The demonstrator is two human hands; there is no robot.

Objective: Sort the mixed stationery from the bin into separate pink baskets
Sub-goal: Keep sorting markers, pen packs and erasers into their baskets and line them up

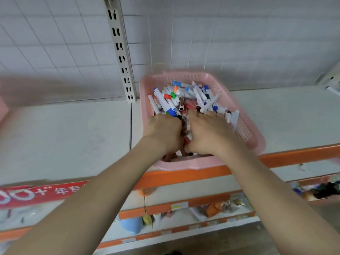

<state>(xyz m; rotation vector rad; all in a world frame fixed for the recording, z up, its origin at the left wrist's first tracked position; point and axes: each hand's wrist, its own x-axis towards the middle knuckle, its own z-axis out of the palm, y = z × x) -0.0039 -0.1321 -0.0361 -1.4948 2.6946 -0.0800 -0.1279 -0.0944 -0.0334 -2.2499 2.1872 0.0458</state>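
Note:
A pink basket (pixel 200 76) stands on the white shelf (pixel 70 137), filled with a heap of mixed markers (pixel 185 93) with white barrels and blue, red and green caps. Both of my hands are down in the near half of the heap, side by side. My left hand (pixel 163 132) has its fingers curled down into the pile next to a blue-capped marker (pixel 163 103); the fingertips are hidden. My right hand (pixel 207 132) lies on the markers with its fingers stretched forward over them. The picture is blurred by motion.
Part of a second pink basket (pixel 2 109) shows at the far left edge. A slotted metal upright (pixel 119 48) rises behind the shelf, left of the basket. The shelf has an orange front edge (pixel 298 156); lower shelves (pixel 211 208) hold small goods.

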